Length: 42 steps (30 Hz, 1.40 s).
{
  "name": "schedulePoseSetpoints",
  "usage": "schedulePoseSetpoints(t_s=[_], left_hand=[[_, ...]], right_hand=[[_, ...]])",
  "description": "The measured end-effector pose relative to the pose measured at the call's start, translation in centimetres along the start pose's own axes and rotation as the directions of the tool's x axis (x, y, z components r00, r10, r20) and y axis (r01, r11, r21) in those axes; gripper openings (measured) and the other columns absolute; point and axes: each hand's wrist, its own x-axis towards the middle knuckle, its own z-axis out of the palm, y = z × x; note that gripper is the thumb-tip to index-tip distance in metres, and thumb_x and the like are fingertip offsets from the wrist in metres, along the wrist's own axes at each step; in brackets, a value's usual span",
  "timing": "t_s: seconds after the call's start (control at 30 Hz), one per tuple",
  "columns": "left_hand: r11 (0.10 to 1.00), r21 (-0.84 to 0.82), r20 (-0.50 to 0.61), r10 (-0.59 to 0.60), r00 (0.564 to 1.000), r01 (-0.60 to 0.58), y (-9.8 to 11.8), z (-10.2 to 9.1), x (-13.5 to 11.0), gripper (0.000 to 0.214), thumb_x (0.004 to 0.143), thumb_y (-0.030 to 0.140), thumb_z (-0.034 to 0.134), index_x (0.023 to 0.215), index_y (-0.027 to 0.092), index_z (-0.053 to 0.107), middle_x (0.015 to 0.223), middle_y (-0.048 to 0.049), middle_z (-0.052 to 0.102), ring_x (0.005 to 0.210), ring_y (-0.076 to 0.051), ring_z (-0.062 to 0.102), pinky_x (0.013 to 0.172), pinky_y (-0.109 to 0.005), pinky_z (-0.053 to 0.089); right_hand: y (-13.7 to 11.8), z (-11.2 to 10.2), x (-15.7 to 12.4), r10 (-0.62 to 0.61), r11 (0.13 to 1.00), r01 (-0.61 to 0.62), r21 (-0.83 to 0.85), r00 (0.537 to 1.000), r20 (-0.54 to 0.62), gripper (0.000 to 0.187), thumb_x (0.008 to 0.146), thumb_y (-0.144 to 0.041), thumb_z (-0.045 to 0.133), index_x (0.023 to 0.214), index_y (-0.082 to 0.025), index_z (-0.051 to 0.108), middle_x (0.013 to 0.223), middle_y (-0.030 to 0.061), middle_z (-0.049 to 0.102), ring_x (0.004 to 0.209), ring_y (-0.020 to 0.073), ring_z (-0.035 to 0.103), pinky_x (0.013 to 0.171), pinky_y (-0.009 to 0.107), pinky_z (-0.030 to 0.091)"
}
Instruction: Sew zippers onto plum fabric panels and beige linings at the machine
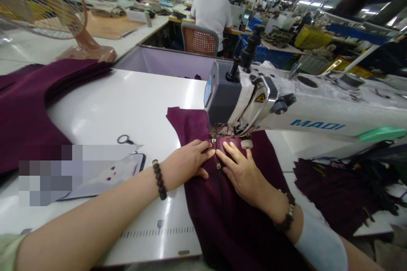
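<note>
Dark purple fabric [203, 203] lies under the head of a sewing machine [235, 101] and hangs over the table's front edge. A zipper [218, 178] with small metal pieces runs down its middle. My left hand [193, 159] rests flat on the cloth just left of the zipper, fingers stretched toward it. On the other side, my right hand [243, 169] presses the fabric with its fingers spread, close below the needle area. Neither hand grasps anything. The presser foot is partly hidden by the machine head.
At left, more purple fabric pieces [25, 110] lie near a fan [79, 38]. A phone [117, 173] with a ring is on the white table [143, 106]. Dark pleated pieces [330, 194] sit at right. Ahead, a person [211, 10] sits on a chair [200, 39].
</note>
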Motion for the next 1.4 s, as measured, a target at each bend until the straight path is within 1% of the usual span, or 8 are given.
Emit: schedulePoseSetpoints(t_s=[0.27,0.37,0.5,0.67,0.87,1.07,1.23,1.4], left_hand=[[0.95,-0.306,0.073,0.084,0.994,-0.058,1.4,-1.8,-2.9,0.038,0.08,0.039,0.06,0.111,0.015,0.059,0.123,-0.0106,0.054,0.116,-0.022,0.049,0.1,-0.033,0.037],[0.906,-0.409,0.108,0.164,0.98,-0.107,3.7,-2.8,-5.6,0.055,0.075,0.046,0.063,0.121,0.017,0.052,0.123,-0.011,0.054,0.116,-0.023,0.049,0.104,-0.038,0.032],[0.966,-0.252,0.117,0.096,0.988,-0.064,6.5,-1.9,-7.7,0.086,0.062,0.044,0.076,0.133,0.017,0.036,0.123,-0.0137,0.05,0.114,-0.03,0.046,0.105,-0.053,0.021],[0.99,-0.135,0.041,0.044,0.998,-0.038,8.2,-0.3,-8.0,0.075,0.071,0.039,0.068,0.134,0.017,0.034,0.114,-0.0097,0.052,0.106,-0.027,0.047,0.107,-0.055,0.012],[0.999,-0.034,-0.073,0.026,0.997,-0.029,9.5,0.6,-8.3,0.073,0.073,0.036,0.065,0.134,0.013,0.032,0.11,-0.0109,0.053,0.101,-0.028,0.048,0.105,-0.057,0.016],[0.994,0.011,-0.251,0.104,0.962,-0.105,10.0,0.9,-9.0,0.055,0.084,0.031,0.051,0.134,0.018,0.032,0.117,-0.0118,0.051,0.104,-0.026,0.048,0.103,-0.057,0.02],[0.968,0.206,-0.223,0.192,0.956,-0.146,10.4,2.1,-8.7,0.046,0.091,0.028,0.043,0.135,0.031,0.03,0.131,-0.0068,0.043,0.11,-0.026,0.046,0.1,-0.059,0.024],[0.966,0.16,-0.308,0.246,0.919,-0.205,11.3,2.3,-8.4,0.041,0.092,0.021,0.037,0.134,0.019,0.035,0.128,-0.0076,0.048,0.109,-0.023,0.047,0.106,-0.057,0.015]], right_hand=[[0.6,-3.1,1.0,-0.094,0.988,0.077,0.137,0.988,0.123,0.036,0.087,-0.014,0.035,0.117,-0.025,0.052,0.133,0.0114,0.039,0.122,0.0234,0.038,0.095,0.052,0.033],[0.3,-3.8,1.7,-0.095,0.986,0.072,0.151,0.984,0.15,0.038,0.084,-0.007,0.033,0.108,-0.025,0.055,0.124,0.0092,0.044,0.109,0.0211,0.048,0.089,0.045,0.039],[-0.5,-3.9,2.5,-0.085,0.988,0.061,0.145,0.982,0.168,0.031,0.082,-0.008,0.035,0.096,-0.023,0.058,0.112,0.0075,0.047,0.092,0.0189,0.053,0.082,0.039,0.042],[-1.2,-3.5,2.7,0.009,0.983,-0.029,0.181,0.994,0.112,0.027,0.079,-0.009,0.037,0.087,-0.021,0.06,0.109,0.0074,0.046,0.076,0.0156,0.054,0.079,0.042,0.043],[-0.6,-2.8,2.2,-0.06,0.963,0.033,0.266,0.994,0.091,0.024,0.078,-0.008,0.041,0.078,-0.019,0.063,0.117,0.0057,0.048,0.104,0.0189,0.052,0.091,0.039,0.041],[-0.2,-2.0,-2.7,-0.075,0.87,0.101,0.482,0.995,-0.072,0.029,0.092,-0.018,0.031,0.106,-0.019,0.056,0.134,0.0061,0.042,0.127,0.0132,0.035,0.109,0.04,0.022],[-0.7,-2.4,-9.5,-0.288,0.879,0.192,0.436,0.943,0.167,0.069,0.083,-0.053,0.048,0.138,-0.019,0.026,0.144,0.0094,0.026,0.135,0.0214,0.018,0.11,0.051,0.004],[-2.4,-2.9,-13.1,-0.367,0.9,0.276,0.336,0.897,0.246,0.109,0.068,-0.066,0.055,0.142,-0.013,-0.004,0.148,0.0145,0.008,0.136,0.0264,0.007,0.109,0.053,0.004]])
